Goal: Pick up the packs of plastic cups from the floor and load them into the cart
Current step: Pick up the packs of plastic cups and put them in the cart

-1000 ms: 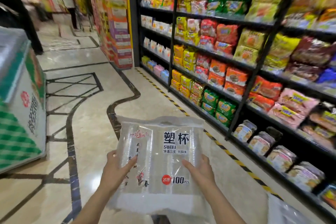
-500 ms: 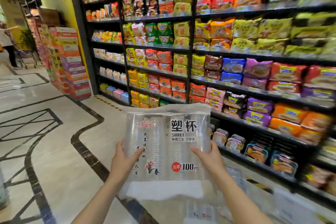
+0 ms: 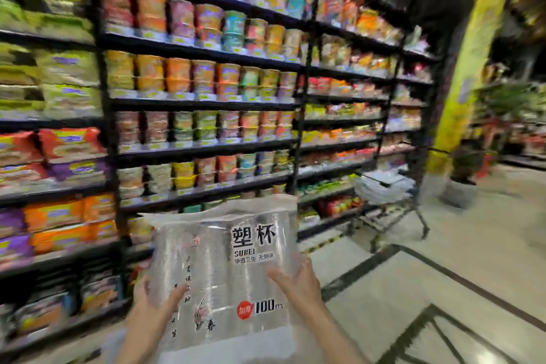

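Two hands engaged: both are carrying one pack of plastic cups (image 3: 224, 269) in front of the body, off the floor
Left hand (image 3: 153, 309): gripping the pack's lower left edge, thumb lying across the printed face, fingers hidden behind the film
Right hand (image 3: 297, 279): gripping the lower right edge, thumb on the front, fingers wrapping the side
Pack attitude: standing upright, long axis running roughly vertical, printed face turned toward the camera
Cart (image 3: 387, 201): standing ahead and to the right by the shelving (image 3: 192, 103), well apart from the pack; pale packs appearing to be lying in its basket already, though blur is preventing certainty
Governing relation: cart lying up-right of the hands, so the right hand is the nearer; the pack will likely be needing a carry rightward and forward before lowering
Step judged: transport in progress, loading not yet done
Risk judged: slick film may be slipping under a two-edge hold
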Demonstrator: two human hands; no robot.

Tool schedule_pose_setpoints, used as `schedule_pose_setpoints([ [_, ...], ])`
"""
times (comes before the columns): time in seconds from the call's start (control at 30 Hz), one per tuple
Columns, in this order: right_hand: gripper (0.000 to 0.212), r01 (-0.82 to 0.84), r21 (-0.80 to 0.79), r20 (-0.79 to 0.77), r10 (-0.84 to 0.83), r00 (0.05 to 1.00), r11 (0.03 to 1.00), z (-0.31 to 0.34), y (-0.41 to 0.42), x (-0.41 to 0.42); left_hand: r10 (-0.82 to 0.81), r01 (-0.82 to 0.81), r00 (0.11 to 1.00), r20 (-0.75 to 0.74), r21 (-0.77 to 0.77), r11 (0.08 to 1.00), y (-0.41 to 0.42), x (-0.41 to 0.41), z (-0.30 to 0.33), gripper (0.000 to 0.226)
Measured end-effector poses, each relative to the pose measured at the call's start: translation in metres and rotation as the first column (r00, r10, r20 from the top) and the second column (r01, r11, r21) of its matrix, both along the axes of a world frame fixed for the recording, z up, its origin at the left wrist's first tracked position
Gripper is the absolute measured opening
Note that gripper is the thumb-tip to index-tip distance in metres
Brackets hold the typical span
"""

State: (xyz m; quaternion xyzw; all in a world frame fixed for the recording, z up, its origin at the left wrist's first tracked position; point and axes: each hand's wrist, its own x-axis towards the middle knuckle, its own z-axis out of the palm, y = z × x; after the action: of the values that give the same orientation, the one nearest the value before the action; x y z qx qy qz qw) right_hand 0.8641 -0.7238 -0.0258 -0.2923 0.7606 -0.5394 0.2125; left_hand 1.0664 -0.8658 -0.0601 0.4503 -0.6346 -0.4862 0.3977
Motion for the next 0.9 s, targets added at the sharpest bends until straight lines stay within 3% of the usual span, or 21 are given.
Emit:
schedule_pose_setpoints([
  [0.13,0.082,0.236,0.007,-0.015,-0.236,0.972,0.972,0.000,0.045,-0.127,-0.250,0.250,0.968,0.029,-0.022,0.968,0.002,-0.164,0.003,0.119],
  [0.27,0.070,0.352,-0.010,0.037,-0.351,0.936,0.936,-0.011,0.050,-0.227,-0.362,0.362,0.932,0.023,-0.014,0.932,-0.013,-0.290,-0.003,0.081],
  [0.43,0.071,0.450,-0.024,0.062,-0.448,0.892,0.893,-0.036,-0.005,-0.355,-0.436,0.436,0.900,0.023,-0.050,0.898,-0.078,-0.435,-0.023,0.088],
  [0.6,0.076,0.574,0.014,0.076,-0.573,0.816,0.819,-0.030,-0.053,-0.495,-0.549,0.551,0.833,0.072,-0.018,0.834,-0.139,-0.600,-0.013,0.113],
  [0.9,0.075,0.717,0.034,0.064,-0.717,0.694,0.697,-0.038,-0.101,-0.753,-0.641,0.646,0.757,0.128,0.000,0.763,-0.201,-0.903,-0.021,0.073],
])
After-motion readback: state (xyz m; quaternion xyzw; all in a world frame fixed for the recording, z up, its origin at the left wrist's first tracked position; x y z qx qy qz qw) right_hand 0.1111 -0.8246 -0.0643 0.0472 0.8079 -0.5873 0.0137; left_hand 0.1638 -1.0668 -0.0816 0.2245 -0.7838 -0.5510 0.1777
